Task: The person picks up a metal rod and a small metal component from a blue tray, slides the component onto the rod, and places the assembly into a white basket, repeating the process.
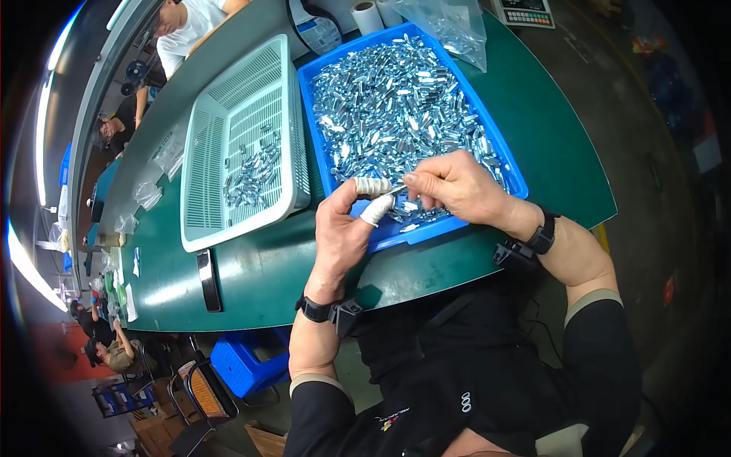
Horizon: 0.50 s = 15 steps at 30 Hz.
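Observation:
My left hand point(343, 228), with white wraps on its thumb and forefinger, pinches a small shiny metal part point(397, 189). From the other side my right hand point(468, 190) closes thumb and fingertips on the same part; its lower fingers are curled and partly hidden. Both hands are over the near end of a blue tray point(417, 237). Heaped in that tray are many small silvery metal parts point(388, 99). To the left, a pale green slotted basket point(292, 145) holds a smaller pile of similar metal parts point(255, 175).
A dark phone-like slab point(208, 280) lies on the green table point(251, 293) before the basket. Behind the tray are a clear plastic bag point(461, 34), white rolls point(367, 17) and a scale point(525, 14). A blue stool point(244, 365) stands below. Other people sit at far left.

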{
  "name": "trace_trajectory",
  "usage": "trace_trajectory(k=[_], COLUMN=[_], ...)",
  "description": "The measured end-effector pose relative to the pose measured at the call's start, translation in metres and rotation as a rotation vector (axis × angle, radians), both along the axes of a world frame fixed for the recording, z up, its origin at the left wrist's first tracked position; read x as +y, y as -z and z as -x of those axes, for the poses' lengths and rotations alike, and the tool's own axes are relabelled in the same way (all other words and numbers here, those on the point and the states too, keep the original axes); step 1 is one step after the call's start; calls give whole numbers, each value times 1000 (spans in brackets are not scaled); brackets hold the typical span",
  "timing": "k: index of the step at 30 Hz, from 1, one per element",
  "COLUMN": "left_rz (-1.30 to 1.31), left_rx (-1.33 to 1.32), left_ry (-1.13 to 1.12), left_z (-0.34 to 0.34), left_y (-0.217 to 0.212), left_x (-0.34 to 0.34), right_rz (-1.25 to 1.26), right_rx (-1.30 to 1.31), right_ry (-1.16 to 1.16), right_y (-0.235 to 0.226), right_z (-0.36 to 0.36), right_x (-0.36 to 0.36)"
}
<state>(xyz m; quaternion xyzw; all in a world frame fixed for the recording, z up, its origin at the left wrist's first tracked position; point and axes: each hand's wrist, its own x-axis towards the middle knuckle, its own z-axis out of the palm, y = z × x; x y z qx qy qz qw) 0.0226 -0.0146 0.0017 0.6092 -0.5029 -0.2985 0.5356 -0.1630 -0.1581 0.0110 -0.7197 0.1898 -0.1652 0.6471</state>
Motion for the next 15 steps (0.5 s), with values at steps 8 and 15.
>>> trace_trajectory(k=[8, 15], left_rz=[372, 226], left_rx=[-616, -1065], left_ry=[-391, -498], left_z=[-12, -41], left_y=[-35, -64], left_x=[11, 6], right_rz=[-188, -208], right_rx=[-229, -235], right_ry=[319, 319], right_y=[-2, 0], right_z=[-1, 2], right_x=[-11, -11])
